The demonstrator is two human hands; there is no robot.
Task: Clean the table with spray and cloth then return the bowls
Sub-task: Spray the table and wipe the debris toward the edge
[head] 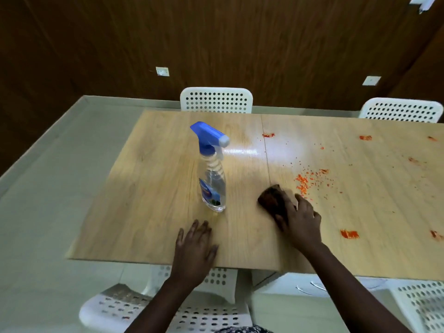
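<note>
From the head camera I see my right hand (300, 222) pressing the dark cloth (274, 200) onto the table (149, 188), fingers curled over its near-right edge. My left hand (194, 246) rests flat, fingers spread, near the spray bottle (212, 179); its label is unreadable.

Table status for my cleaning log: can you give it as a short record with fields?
table: wooden, orange crumbs and smears on its right part
spray: bottle upright, left of the cloth, untouched
cloth: dark, on the table under the right hand
left hand: flat on the table near its edge
bowls: none in view
</note>
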